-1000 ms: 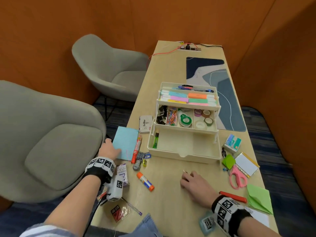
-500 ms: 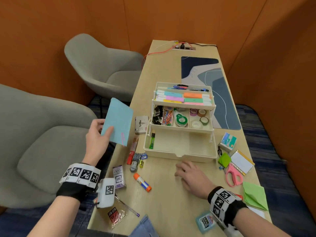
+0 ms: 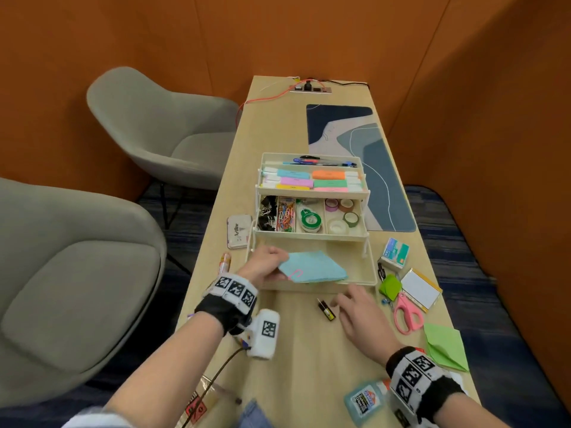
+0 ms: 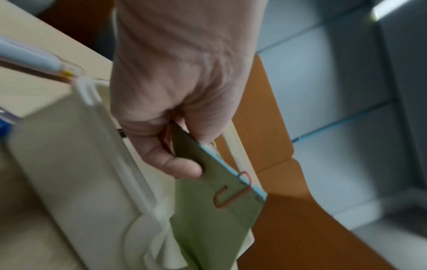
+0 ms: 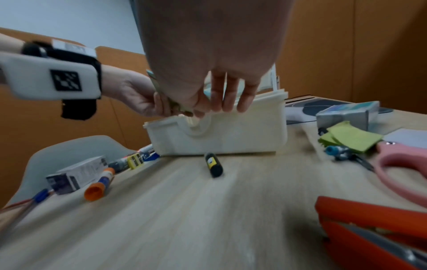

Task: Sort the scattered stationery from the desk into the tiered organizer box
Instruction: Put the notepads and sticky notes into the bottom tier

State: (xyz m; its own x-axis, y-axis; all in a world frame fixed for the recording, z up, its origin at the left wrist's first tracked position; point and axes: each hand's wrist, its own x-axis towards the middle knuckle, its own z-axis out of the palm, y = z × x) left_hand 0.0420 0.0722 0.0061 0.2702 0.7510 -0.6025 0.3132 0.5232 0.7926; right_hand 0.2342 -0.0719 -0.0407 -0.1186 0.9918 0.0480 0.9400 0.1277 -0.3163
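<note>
The cream tiered organizer [image 3: 355,284] stands open mid-desk, with highlighters on its top tier and clips and tapes on the middle one. My left hand [image 3: 265,264] pinches a blue paper stack [image 3: 315,267], clipped with a pink paper clip [image 3: 296,273], flat over the bottom tier. In the left wrist view the thumb [image 4: 175,164] presses the paper [image 4: 208,215] beside the organizer wall [image 4: 80,164]. My right hand [image 3: 358,313] hovers in front of the organizer with relaxed fingers [image 5: 221,104], holding nothing. A small black tube [image 3: 326,310] lies just left of it.
Right of the organizer lie pink scissors [image 3: 408,313], green sticky notes [image 3: 391,285], a white pad [image 3: 421,288], a staples box [image 3: 395,253] and green paper [image 3: 445,347]. A glue bottle [image 3: 364,400] sits near my right wrist. An ink pad [image 3: 238,231], marker [image 3: 224,262] and glue stick [image 5: 99,184] lie left.
My left hand lifted the blue paper from the desk's left edge and carried it right, over the organizer's bottom tier. My right hand shifted right, uncovering the black tube.
</note>
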